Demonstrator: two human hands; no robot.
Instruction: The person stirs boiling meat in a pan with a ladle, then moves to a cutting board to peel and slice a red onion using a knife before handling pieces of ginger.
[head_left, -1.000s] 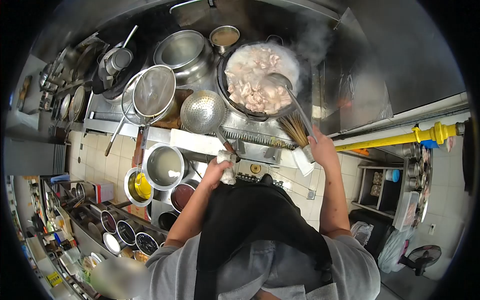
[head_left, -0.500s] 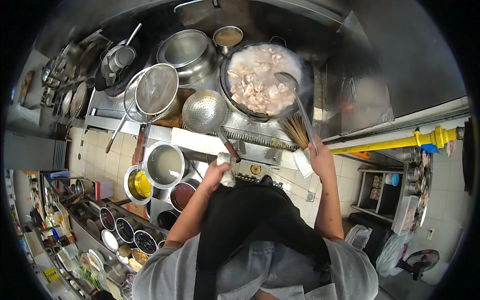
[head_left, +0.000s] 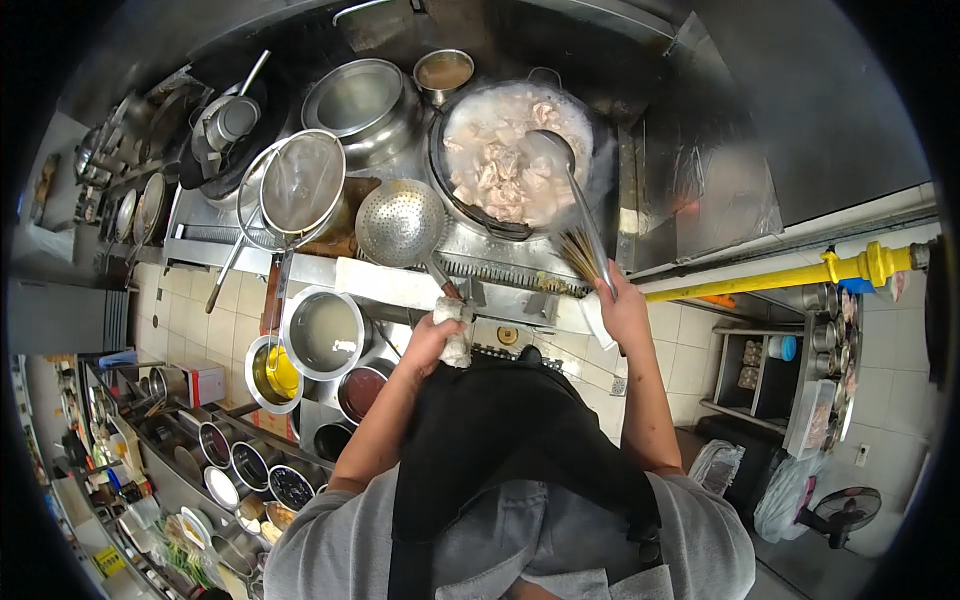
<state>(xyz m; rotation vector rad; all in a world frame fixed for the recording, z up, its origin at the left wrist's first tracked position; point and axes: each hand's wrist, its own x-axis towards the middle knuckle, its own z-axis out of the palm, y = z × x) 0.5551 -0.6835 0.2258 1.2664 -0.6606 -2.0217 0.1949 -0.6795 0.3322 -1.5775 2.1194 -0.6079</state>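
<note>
My right hand (head_left: pixel 622 305) is closed round the handle of a long metal ladle (head_left: pixel 585 215). The ladle's bowl sits in a large wok (head_left: pixel 437 170) of pale meat pieces (head_left: pixel 505 180) in cloudy, steaming liquid. My left hand (head_left: pixel 430 340) grips a rolled whitish cloth (head_left: pixel 455 335) at the lower end of the handle of a perforated skimmer (head_left: pixel 402 222). The skimmer's round head rests left of the wok, near the stove's front edge. A bamboo brush (head_left: pixel 575 255) lies below the wok, partly behind the ladle.
A large metal pot (head_left: pixel 355 100) and a small bowl of brown liquid (head_left: pixel 443 72) stand behind the skimmer. A mesh strainer (head_left: pixel 302 182) is at the left. Nearer are a pot of cloudy liquid (head_left: pixel 325 335) and one of yellow liquid (head_left: pixel 270 375). A yellow pipe (head_left: pixel 780 275) runs at the right.
My right hand and the ladle have shifted left, and the ladle's bowl sits a little further left and higher in the wok. My left hand keeps its hold on the cloth.
</note>
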